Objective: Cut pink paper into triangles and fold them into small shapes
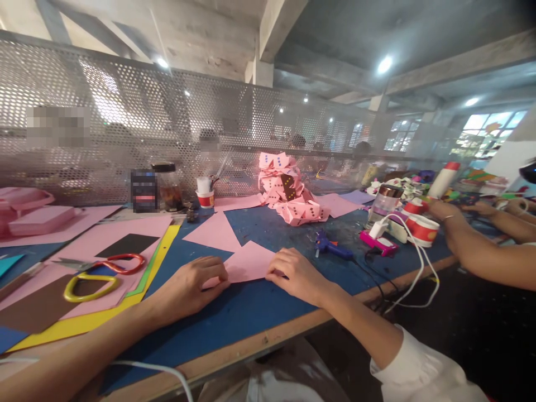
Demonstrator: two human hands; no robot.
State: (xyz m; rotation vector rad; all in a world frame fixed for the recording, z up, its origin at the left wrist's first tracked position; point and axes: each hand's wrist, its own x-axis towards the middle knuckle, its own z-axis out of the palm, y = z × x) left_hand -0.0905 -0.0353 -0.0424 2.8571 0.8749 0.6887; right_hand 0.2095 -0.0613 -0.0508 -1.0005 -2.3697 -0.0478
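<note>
A sheet of pink paper (pixel 248 261) lies on the blue table mat between my hands. My left hand (pixel 196 285) holds its left edge, with thumb and curled fingers closed at the paper. At the opposite edge, my right hand (pixel 298 274) grips the sheet with bent fingers. Another pink paper piece (pixel 214 230) lies flat just beyond, partly under the first. Farther back stands a stack of folded pink paper shapes (pixel 278 181) with dark dots. A blue glue gun (pixel 333 245) rests to the right of my right hand.
Red-handled scissors (pixel 125 263) and a yellow-handled pair (pixel 91 287) lie on coloured sheets at left. A pink power strip (pixel 379 244), white cable (pixel 422 251) and glass jar (pixel 383 207) are at right. Another person's arm (pixel 473 245) reaches in there. A perforated metal screen (pixel 226 123) stands behind.
</note>
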